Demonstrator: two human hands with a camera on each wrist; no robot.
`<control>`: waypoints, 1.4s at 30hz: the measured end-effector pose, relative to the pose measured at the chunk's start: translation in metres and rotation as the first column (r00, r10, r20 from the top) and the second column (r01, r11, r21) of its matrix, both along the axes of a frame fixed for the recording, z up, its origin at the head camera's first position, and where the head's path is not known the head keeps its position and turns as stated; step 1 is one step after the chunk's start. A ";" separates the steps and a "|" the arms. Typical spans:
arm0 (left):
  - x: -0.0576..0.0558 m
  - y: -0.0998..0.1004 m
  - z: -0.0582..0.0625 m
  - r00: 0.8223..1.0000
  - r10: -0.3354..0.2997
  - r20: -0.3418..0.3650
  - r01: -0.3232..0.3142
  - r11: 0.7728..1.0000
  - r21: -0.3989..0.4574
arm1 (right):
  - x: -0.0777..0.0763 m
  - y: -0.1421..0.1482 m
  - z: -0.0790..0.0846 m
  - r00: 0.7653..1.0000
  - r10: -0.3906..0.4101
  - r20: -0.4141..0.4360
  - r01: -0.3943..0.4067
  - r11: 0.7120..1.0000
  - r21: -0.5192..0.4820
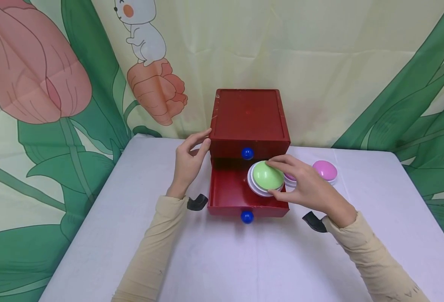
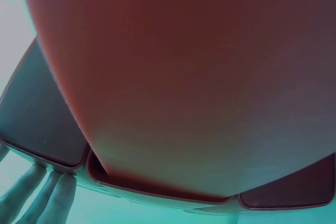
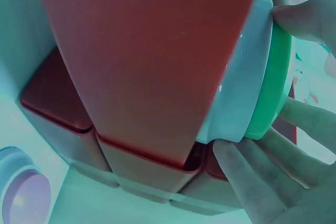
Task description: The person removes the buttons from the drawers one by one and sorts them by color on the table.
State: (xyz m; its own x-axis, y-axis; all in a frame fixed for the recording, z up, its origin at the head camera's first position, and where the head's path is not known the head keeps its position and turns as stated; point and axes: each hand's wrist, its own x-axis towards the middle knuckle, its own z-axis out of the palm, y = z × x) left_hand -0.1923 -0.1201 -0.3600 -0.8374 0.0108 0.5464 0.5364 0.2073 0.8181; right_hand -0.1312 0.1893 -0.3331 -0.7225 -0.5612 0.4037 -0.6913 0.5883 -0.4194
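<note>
My right hand (image 1: 310, 186) grips a round white piece with a green domed top (image 1: 268, 176) by its rim, thumb and fingers on opposite sides. It is at the right half of a pulled-out red drawer (image 1: 227, 191); whether it touches the drawer floor I cannot tell. In the right wrist view, the green-topped piece (image 3: 244, 74) stands edge-on beside the drawer's red side (image 3: 152, 51). My left hand (image 1: 189, 161) touches the left side of the red drawer cabinet (image 1: 248, 115), its fingers (image 2: 60, 198) fairly straight. The upper drawer is closed.
Two similar white pieces with pink domes stand right of the cabinet: one pink-domed piece (image 1: 325, 170) in plain sight, another pink-domed piece (image 1: 290, 178) mostly behind my right hand. Blue knobs stick out from the upper (image 1: 247, 153) and lower drawer fronts. A printed curtain (image 1: 301, 75) hangs behind the white table (image 1: 222, 260).
</note>
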 end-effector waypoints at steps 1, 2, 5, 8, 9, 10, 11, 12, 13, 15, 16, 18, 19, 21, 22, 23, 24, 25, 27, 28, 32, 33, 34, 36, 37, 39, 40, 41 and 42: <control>0.000 0.000 0.000 1.000 0.001 0.003 -0.001 1.000 0.000 | 0.001 0.001 0.001 1.000 -0.003 -0.003 0.003 1.000 -0.003; 0.000 0.000 0.000 1.000 0.002 0.006 -0.002 1.000 0.000 | 0.002 0.002 0.002 1.000 -0.003 -0.005 0.003 1.000 -0.007; -0.001 0.001 0.000 1.000 0.005 0.016 -0.005 1.000 -0.001 | 0.005 0.004 0.004 1.000 -0.007 -0.014 0.007 1.000 -0.014; 0.001 0.001 0.002 1.000 0.007 0.024 -0.007 1.000 -0.007 | 0.008 0.007 0.007 0.999 -0.013 -0.029 0.012 1.000 -0.024; 0.002 0.002 0.004 1.000 0.006 0.028 -0.006 1.000 -0.007 | 0.009 0.008 0.008 0.999 -0.016 -0.034 0.015 1.000 -0.027; 0.004 0.003 0.007 0.999 0.006 0.031 -0.006 1.000 -0.010 | 0.010 0.009 0.009 0.999 -0.020 -0.039 0.019 0.999 -0.030; 0.007 0.004 0.011 0.999 0.006 0.033 -0.006 1.000 -0.014 | 0.011 0.011 0.009 0.999 -0.025 -0.041 0.024 0.999 -0.032; 0.010 0.005 0.015 0.999 0.007 0.037 -0.006 1.000 -0.015 | 0.011 0.013 0.010 0.999 -0.031 -0.043 0.030 0.999 -0.033; 0.013 0.005 0.018 0.999 0.008 0.040 -0.007 1.000 -0.018 | 0.012 0.015 0.010 0.998 -0.038 -0.045 0.036 0.999 -0.032; 0.018 0.007 0.025 0.999 0.015 0.041 -0.014 1.000 -0.021 | 0.013 0.018 0.010 0.998 -0.050 -0.046 0.049 0.998 -0.035; 0.020 0.008 0.027 0.999 0.021 0.040 -0.020 0.999 -0.026 | 0.014 0.020 0.010 0.997 -0.057 -0.048 0.055 0.998 -0.037; 0.020 0.008 0.027 0.999 0.036 0.036 -0.035 0.999 -0.032 | 0.014 0.023 0.010 0.996 -0.070 -0.058 0.068 0.997 -0.037; 0.020 0.008 0.027 0.999 0.041 0.031 -0.040 0.999 -0.034 | 0.015 0.025 0.010 0.995 -0.078 -0.066 0.075 0.996 -0.037; 0.021 0.008 0.028 0.999 0.045 0.022 -0.045 0.998 -0.035 | 0.016 0.028 0.009 0.992 -0.095 -0.080 0.092 0.995 -0.035; 0.021 0.008 0.028 0.999 0.045 0.017 -0.045 0.998 -0.036 | 0.016 0.029 0.009 0.991 -0.105 -0.086 0.102 0.994 -0.034; 0.021 0.008 0.028 0.999 0.043 0.012 -0.042 0.998 -0.036 | 0.017 0.031 0.008 0.989 -0.115 -0.091 0.112 0.993 -0.032; 0.021 0.008 0.029 0.999 0.038 0.008 -0.038 0.999 -0.035 | 0.017 0.032 0.008 0.988 -0.123 -0.091 0.120 0.992 -0.033; 0.021 0.008 0.030 0.999 0.032 0.004 -0.032 0.999 -0.034 | 0.018 0.034 0.008 0.987 -0.130 -0.089 0.127 0.991 -0.036; 0.021 0.008 0.030 1.000 0.020 -0.002 -0.020 0.999 -0.036 | 0.019 0.037 0.007 0.986 -0.143 -0.081 0.139 0.989 -0.046; 0.021 0.008 0.030 1.000 0.013 -0.003 -0.013 0.999 -0.038 | 0.020 0.039 0.006 0.986 -0.148 -0.079 0.145 0.988 -0.049; 0.021 0.008 0.030 1.000 -0.016 0.002 0.016 0.999 -0.049 | 0.022 0.045 0.003 0.983 -0.171 -0.063 0.166 0.984 -0.067; 0.020 0.008 0.029 1.000 -0.023 0.005 0.023 0.998 -0.053 | 0.022 0.046 0.002 0.982 -0.176 -0.062 0.172 0.983 -0.069; 0.020 0.008 0.029 1.000 -0.029 0.011 0.030 0.998 -0.058 | 0.022 0.048 0.001 0.982 -0.182 -0.059 0.178 0.981 -0.073; 0.020 0.008 0.029 0.999 -0.037 0.021 0.038 0.997 -0.068 | 0.023 0.051 -0.002 0.980 -0.192 -0.054 0.187 0.979 -0.084; 0.020 0.008 0.029 0.999 -0.044 0.026 0.046 0.996 -0.071 | 0.023 0.053 -0.004 0.979 -0.199 -0.053 0.194 0.977 -0.088; 0.019 0.007 0.029 0.998 -0.062 0.026 0.064 0.995 -0.079 | 0.023 0.057 -0.006 0.976 -0.209 -0.055 0.202 0.974 -0.102; 0.019 0.007 0.030 0.997 -0.072 0.024 0.073 0.994 -0.081 | 0.024 0.059 -0.008 0.975 -0.215 -0.056 0.208 0.972 -0.110; 0.019 0.007 0.030 0.997 -0.079 0.021 0.080 0.993 -0.083 | 0.024 0.061 -0.009 0.974 -0.220 -0.056 0.212 0.970 -0.118; 0.019 0.007 0.030 0.996 -0.085 0.018 0.087 0.993 -0.086 | 0.024 0.063 -0.011 0.972 -0.226 -0.056 0.218 0.968 -0.126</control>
State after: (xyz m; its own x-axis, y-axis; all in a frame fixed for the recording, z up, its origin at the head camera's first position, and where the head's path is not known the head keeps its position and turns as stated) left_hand -0.1728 -0.1128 -0.3299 -0.8393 0.1299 0.5279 0.5434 0.2315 0.8069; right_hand -0.1069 0.2520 -0.3439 -0.7913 -0.3354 0.5112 -0.5791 0.6795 -0.4504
